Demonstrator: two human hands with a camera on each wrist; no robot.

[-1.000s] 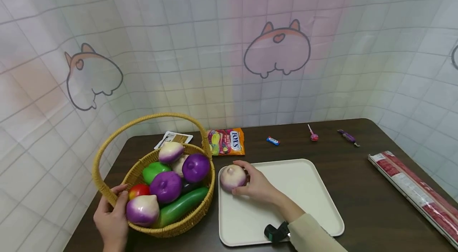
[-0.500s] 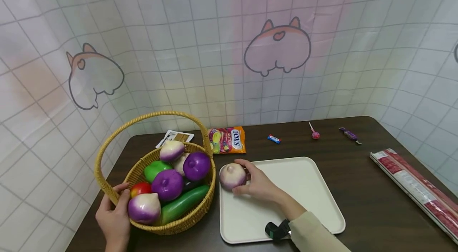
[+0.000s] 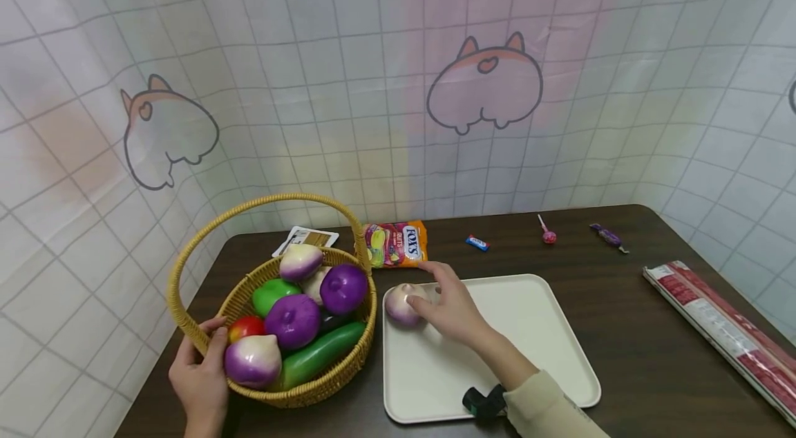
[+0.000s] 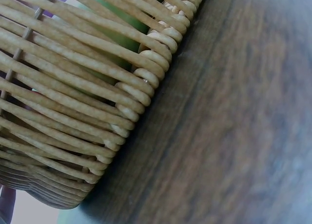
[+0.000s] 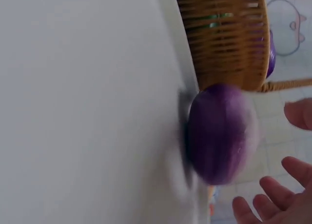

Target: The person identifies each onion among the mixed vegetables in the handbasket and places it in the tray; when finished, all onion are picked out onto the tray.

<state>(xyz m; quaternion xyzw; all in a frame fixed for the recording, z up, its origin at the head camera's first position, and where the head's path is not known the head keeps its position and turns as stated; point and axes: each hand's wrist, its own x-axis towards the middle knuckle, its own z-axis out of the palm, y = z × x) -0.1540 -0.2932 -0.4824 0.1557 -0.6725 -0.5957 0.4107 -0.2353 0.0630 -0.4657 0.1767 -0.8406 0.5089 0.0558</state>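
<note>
A wicker basket (image 3: 323,383) with a tall handle stands at the table's left, holding several toy vegetables: purple, green, red and purple-white. My left hand (image 3: 202,365) grips its near-left rim, thumb over the edge; the left wrist view shows only the woven basket wall (image 4: 73,87) and the dark table (image 4: 234,136). A purple-white toy turnip (image 3: 401,305) lies at the far-left corner of the white tray (image 3: 535,341). My right hand (image 3: 435,289) hovers just right of it. In the right wrist view the turnip (image 5: 219,133) lies on the tray (image 5: 87,112) and the fingers (image 5: 273,197) are spread clear of it.
Along the back edge lie a card (image 3: 306,239), an orange candy bag (image 3: 394,244), a small blue sweet (image 3: 477,242), a lollipop (image 3: 547,234) and a purple wrapped sweet (image 3: 606,236). A long red-and-white roll (image 3: 721,327) lies at the right edge. A tiled cloth wall stands close behind.
My right hand has let go of the turnip and spread its fingers beside it. The turnip stays on the tray's corner. The left hand keeps hold of the basket.
</note>
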